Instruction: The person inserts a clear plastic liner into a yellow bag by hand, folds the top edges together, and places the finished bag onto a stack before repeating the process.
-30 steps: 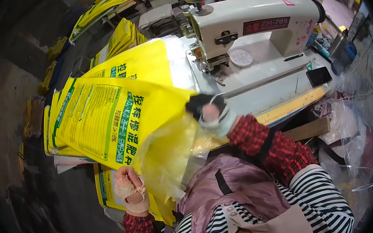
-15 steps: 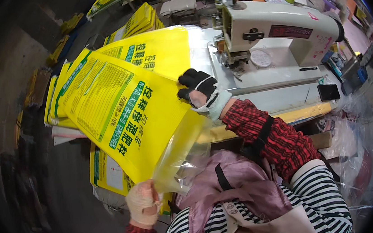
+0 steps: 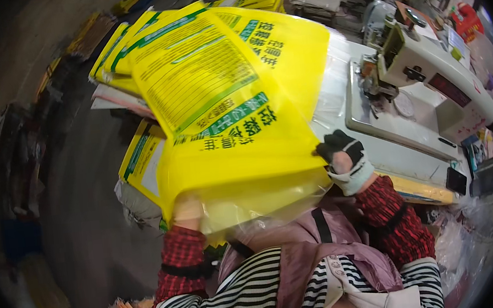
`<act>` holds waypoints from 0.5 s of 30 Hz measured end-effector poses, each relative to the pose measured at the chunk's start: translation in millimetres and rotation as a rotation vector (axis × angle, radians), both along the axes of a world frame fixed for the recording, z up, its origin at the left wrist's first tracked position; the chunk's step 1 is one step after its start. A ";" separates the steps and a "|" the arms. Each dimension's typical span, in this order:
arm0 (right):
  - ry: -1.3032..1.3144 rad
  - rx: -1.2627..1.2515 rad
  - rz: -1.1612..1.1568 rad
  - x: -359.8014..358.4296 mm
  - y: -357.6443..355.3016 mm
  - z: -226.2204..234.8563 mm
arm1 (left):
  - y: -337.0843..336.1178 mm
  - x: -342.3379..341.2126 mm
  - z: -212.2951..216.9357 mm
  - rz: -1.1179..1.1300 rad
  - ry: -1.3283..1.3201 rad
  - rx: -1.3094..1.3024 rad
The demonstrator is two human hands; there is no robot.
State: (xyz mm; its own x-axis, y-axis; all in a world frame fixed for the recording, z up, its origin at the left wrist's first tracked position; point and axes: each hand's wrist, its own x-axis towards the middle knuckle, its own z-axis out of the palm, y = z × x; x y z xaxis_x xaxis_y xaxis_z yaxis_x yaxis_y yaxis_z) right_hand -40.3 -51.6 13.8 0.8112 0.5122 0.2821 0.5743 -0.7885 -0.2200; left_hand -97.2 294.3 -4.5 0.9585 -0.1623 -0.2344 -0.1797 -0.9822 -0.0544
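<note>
In the head view we grip the large yellow printed bag (image 3: pixel 225 126) by its near edge, our gloved right hand (image 3: pixel 346 158) pinching one corner and our left hand (image 3: pixel 187 211) closed on the other, beside the white sewing machine (image 3: pixel 430 74).

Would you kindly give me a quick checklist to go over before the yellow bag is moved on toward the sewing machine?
1. Right hand grips the yellow bag at its lower right corner: ok.
2. Left hand holds the lower left edge: cannot tell, partly hidden by the bag.
3. Bag lies flat, uncreased: ok.
4. Clear liner tucked in evenly: not ok, it hangs out below.
5. Sewing machine bed free: cannot tell.
</note>
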 end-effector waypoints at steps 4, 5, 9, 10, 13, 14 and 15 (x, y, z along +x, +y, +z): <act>-0.044 0.086 0.175 -3.6 10.6 -28.4 | 48.1 -24.7 15.2 0.045 -0.229 -0.314; -0.056 0.097 0.121 -2.8 13.7 -30.4 | 48.7 -36.4 24.5 0.069 -0.292 -0.435; -0.124 0.141 0.064 -4.6 20.4 -27.2 | 43.7 -65.2 58.2 0.389 -0.563 -1.365; -0.165 0.165 0.026 -5.4 19.6 -25.2 | 43.0 -66.6 62.4 0.472 -0.619 -1.642; -0.155 0.182 0.092 -11.2 15.8 -22.5 | 38.5 -55.3 71.1 0.844 -0.638 -1.844; -0.156 0.156 0.121 -13.9 14.9 -22.1 | 33.8 -46.5 76.5 0.925 -0.641 -1.775; -0.180 0.148 0.136 -15.8 14.3 -21.1 | 23.4 -36.4 84.2 0.987 -0.721 -1.816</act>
